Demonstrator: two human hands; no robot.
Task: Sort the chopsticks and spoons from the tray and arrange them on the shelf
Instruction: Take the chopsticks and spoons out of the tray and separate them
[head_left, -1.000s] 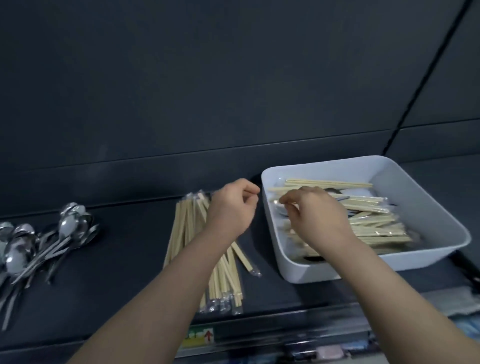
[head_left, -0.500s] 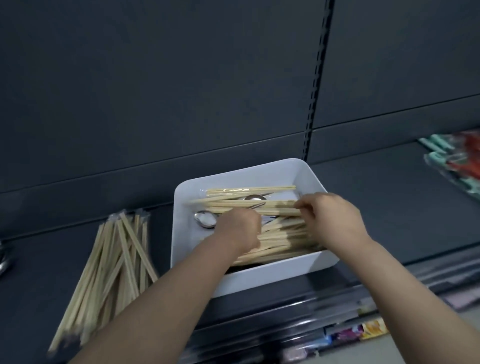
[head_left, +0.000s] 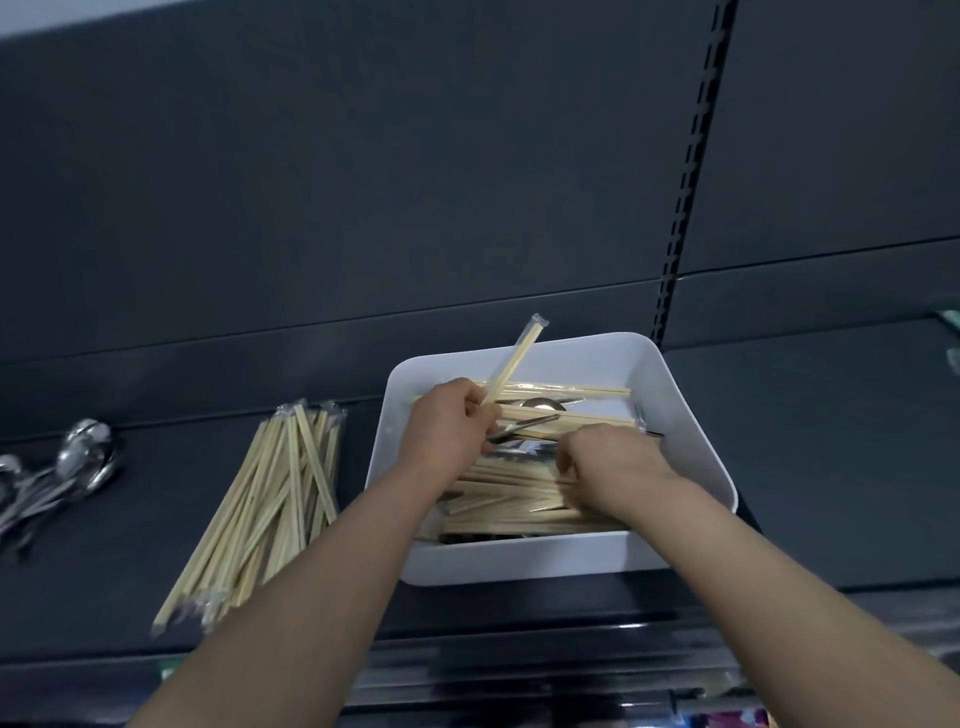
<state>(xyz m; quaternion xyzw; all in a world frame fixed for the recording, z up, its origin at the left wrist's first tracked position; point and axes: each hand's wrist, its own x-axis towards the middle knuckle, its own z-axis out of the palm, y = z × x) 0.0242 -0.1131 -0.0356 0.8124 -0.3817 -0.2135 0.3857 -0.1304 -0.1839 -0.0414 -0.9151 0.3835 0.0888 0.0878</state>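
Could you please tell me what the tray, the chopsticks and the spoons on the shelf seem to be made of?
The tray looks like white plastic: smooth matte walls, rounded moulded corners. The chopsticks seem to be pale wood or bamboo, each pair in a clear film sleeve that glints at the ends. The spoons look like polished metal, probably stainless steel, judging by their bright mirror-like highlights.

left hand (head_left: 447, 423) bare | right hand (head_left: 610, 462) bare | forearms unsleeved | no rings
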